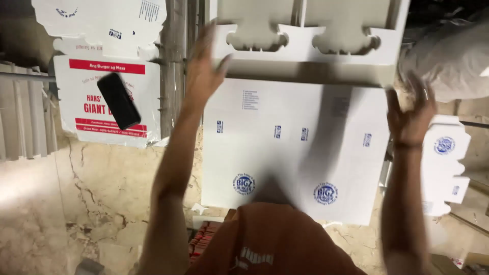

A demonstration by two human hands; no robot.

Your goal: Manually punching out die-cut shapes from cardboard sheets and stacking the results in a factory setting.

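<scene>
A large flat white cardboard box blank [300,147] with small blue round prints lies on the marble floor in front of me. Its far flap [305,48], cut with notched tabs, stands raised. My left hand [204,63] reaches up to the flap's left end, fingers spread against it. My right hand [411,109] hovers at the blank's right edge, fingers apart and blurred, holding nothing. My orange shirt fills the lower middle.
A stack of white and red printed box blanks [109,66] lies at the upper left with a black phone [118,101] on top. Another folded white blank [445,163] sits at the right. A white sack [451,56] lies at the upper right. Corrugated sheets [25,114] line the left.
</scene>
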